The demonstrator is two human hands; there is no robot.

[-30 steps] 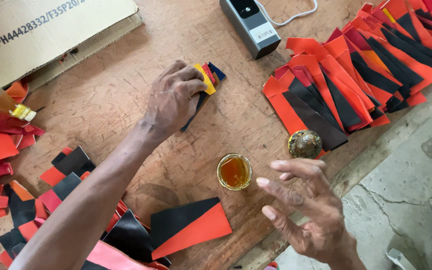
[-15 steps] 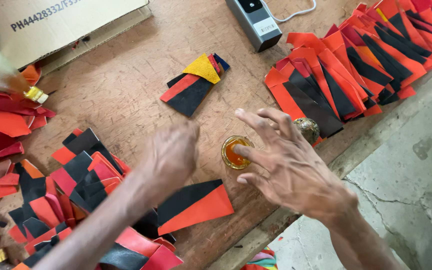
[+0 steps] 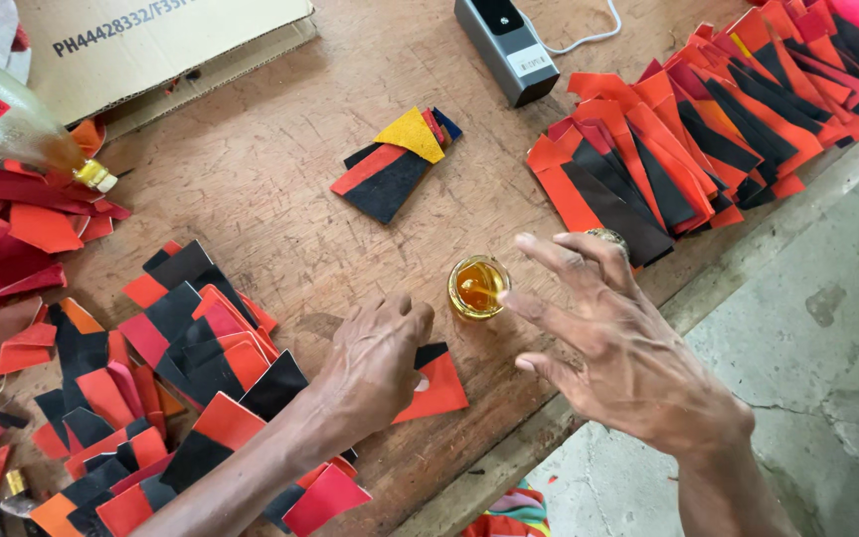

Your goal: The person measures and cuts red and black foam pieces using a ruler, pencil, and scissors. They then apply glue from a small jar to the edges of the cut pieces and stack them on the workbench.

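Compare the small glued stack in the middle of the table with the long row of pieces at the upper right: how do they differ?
The small stack holds only a few pieces; the long row holds many. The small stack has a yellow piece on top and a dark blue one at its end; the long row shows only orange-red and black. The small stack lies alone on bare wood; the long row runs along the table edge. Both are overlapped orange-red and black pieces.

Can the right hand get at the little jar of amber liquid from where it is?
Probably yes. The right hand hovers open beside the jar, one of its fingers almost at the rim. The jar is uncovered and nothing lies between them; the left hand rests lower, on a red and black piece.
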